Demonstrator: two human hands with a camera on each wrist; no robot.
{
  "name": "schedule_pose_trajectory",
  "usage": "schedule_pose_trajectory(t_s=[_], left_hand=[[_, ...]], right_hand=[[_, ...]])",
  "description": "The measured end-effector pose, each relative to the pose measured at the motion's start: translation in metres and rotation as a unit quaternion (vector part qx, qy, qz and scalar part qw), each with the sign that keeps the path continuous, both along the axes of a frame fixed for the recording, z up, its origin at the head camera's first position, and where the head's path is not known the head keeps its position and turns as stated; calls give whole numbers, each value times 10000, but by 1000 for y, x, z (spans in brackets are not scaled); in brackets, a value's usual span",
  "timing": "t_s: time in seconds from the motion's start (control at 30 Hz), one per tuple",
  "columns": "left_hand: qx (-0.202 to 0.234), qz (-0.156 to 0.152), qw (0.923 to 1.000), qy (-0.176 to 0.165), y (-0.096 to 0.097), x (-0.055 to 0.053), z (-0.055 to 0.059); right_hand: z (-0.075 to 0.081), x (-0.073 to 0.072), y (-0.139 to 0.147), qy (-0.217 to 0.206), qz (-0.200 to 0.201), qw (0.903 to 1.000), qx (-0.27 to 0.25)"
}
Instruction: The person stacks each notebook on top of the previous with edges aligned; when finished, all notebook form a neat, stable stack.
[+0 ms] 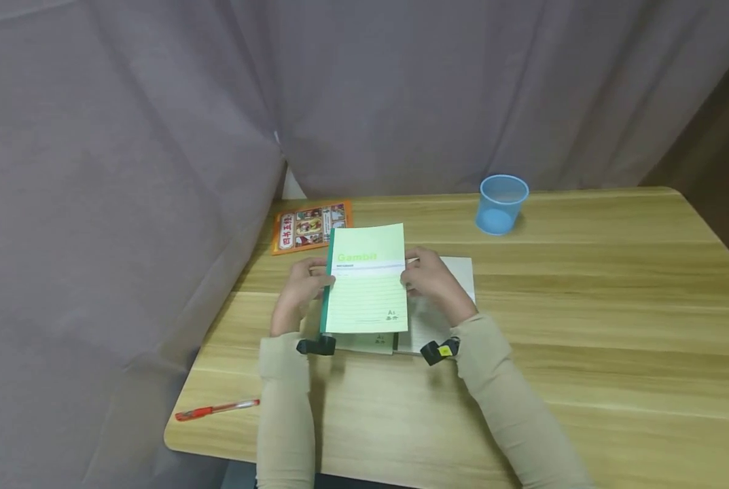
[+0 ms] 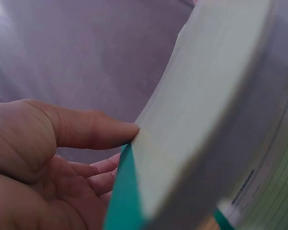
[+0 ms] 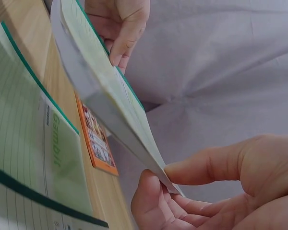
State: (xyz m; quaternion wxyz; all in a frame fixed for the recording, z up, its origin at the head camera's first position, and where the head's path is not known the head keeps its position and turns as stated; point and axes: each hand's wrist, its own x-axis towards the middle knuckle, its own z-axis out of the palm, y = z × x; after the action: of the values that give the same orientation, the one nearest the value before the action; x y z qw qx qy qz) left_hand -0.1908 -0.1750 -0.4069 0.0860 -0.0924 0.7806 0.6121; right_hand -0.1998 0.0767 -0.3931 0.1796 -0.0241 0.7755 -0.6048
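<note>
Holding a pale-green paper notebook [image 1: 367,299] with a dark-green spine and "Gambit" printed on its cover, two bare hands keep it raised above a light wood-grained counter [image 1: 615,305]. The left hand [image 1: 301,288] pinches the spine side, its thumb on the front and its other fingers behind. The right hand [image 1: 431,275] pinches the opposite edge, thumb in front and fingers curled at the back. The held notebook is tilted, its cover turned up toward the head camera.

Beneath it, a second pale-green notebook with a green spine [image 1: 364,343] lies flat on the counter, mostly hidden in the head view. Just beside that, to the right, lies a white ruled notebook with a dark-edged spine [image 1: 425,326], partly covered from sight by the held one and the right hand; whether the two lying notebooks overlap I cannot tell.

Behind, near the far left corner, lies an orange-bordered picture book [image 1: 309,226] with Chinese characters on its cover. A translucent blue round bin [image 1: 501,207] stands upright near the far edge, well apart on the right. A red-capped clear pen [image 1: 217,409] lies near the front left corner. Grey cloth curtains [image 1: 401,95] hang behind and to the left.
</note>
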Motion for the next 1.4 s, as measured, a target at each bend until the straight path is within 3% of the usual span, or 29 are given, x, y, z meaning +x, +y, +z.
schedule_pose_trajectory(t_s=[0.53,0.87,1.2,1.4], left_hand=[[171,-95,9997,167,33,-1,-1],[458,-255,9986,-36,53,-1,-1],[806,-538,9953,18,70,0,-13],[760,-744,9943,5,82,2,-21]], right_hand=[[-1,3,34,109,-74,9993,352],[-4,9,57,-51,-127,9991,396],[-12,15,80,-198,-227,9984,489],[-19,22,95,-125,-189,9986,471]])
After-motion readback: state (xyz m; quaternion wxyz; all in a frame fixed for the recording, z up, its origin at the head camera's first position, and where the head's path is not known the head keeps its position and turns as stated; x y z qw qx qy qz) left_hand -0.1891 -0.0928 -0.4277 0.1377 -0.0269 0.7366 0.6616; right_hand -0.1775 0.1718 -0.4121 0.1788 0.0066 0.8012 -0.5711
